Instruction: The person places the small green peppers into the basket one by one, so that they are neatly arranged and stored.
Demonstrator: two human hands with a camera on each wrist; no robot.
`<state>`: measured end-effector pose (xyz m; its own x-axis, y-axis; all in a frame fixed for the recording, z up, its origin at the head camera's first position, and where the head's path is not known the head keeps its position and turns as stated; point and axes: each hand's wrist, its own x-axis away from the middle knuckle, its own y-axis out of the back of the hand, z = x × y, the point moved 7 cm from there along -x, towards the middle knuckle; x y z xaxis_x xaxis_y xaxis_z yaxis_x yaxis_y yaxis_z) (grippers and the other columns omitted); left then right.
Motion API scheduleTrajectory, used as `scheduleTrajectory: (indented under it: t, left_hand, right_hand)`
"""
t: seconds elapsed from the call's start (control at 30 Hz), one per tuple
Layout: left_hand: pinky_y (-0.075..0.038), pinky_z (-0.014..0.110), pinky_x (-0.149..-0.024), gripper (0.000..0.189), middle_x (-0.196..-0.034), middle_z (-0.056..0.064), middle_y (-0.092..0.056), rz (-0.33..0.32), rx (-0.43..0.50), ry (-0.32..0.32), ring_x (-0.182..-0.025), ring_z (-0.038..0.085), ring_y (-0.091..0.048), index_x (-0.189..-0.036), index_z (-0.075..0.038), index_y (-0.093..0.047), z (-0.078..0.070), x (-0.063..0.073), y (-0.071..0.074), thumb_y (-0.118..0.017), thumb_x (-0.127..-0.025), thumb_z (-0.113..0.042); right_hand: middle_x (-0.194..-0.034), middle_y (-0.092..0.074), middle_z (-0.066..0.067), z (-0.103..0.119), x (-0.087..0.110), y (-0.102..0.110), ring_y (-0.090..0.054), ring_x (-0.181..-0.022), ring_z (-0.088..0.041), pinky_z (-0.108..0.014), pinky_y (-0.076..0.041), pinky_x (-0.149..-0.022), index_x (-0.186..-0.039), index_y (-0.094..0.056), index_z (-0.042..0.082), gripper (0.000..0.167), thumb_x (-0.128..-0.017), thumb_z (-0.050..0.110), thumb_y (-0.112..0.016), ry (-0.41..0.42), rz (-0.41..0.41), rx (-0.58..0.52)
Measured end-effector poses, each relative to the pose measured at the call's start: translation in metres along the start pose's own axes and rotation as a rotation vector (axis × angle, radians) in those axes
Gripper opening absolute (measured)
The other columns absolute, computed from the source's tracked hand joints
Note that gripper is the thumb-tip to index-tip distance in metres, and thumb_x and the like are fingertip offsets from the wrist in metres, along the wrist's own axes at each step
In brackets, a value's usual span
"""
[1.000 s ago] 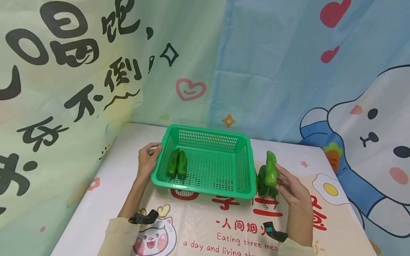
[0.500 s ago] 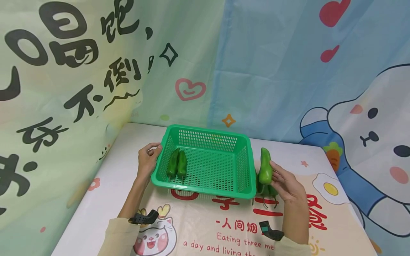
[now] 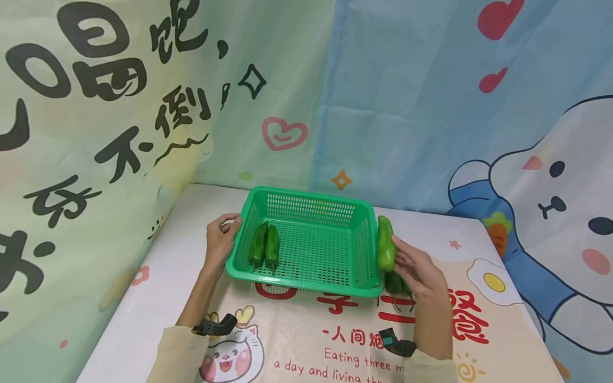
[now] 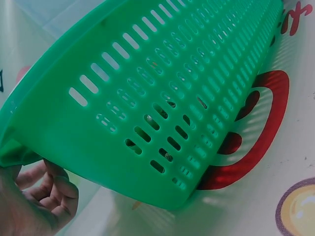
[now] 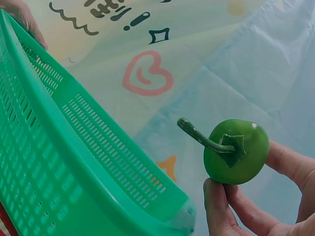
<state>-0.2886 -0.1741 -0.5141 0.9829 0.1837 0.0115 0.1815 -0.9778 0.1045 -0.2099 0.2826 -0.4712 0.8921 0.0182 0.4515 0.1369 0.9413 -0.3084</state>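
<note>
A green plastic basket (image 3: 313,255) stands on the table in the head view, with two green peppers (image 3: 272,246) side by side along its left end. My left hand (image 3: 221,239) grips the basket's left rim; its fingers curl beneath the lip in the left wrist view. In my right hand (image 3: 421,271) a lighter green pepper (image 3: 385,247) is pinched between thumb and fingers, held up at the basket's right rim. Its stem end (image 5: 235,150) faces the right wrist camera. Below that hand, more dark green peppers (image 3: 395,284) lie on the table, partly hidden.
A printed cloth covers the table (image 3: 287,340), with red characters and a cartoon cat (image 3: 230,356). Behind the table hangs a patterned curtain (image 3: 397,133). The basket's raised right wall (image 3: 369,250) lies between the held pepper and the basket's inside.
My right hand has carried the pepper leftward and slightly up, from over the peppers on the table to the basket's right rim. My left hand and the basket have stayed put.
</note>
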Motion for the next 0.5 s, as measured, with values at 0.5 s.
scheduleTrajectory:
  t: [0.5]
  left_hand:
    - [-0.055, 0.019, -0.066, 0.037, -0.101, 0.019, -0.081, -0.005, -0.004, 0.005, -0.071, 0.004, -0.069, -0.137, 0.002, -0.071, 0.000, 0.000, 0.000, -0.063, -0.113, -0.026]
  right_hand:
    - [-0.109, -0.075, 0.004, 0.001, -0.007, -0.025, -0.072, -0.106, -0.009, -0.023, -0.062, -0.096, -0.105, -0.076, 0.021, 0.011, -0.109, 0.026, -0.068, 0.036, 0.021, 0.001]
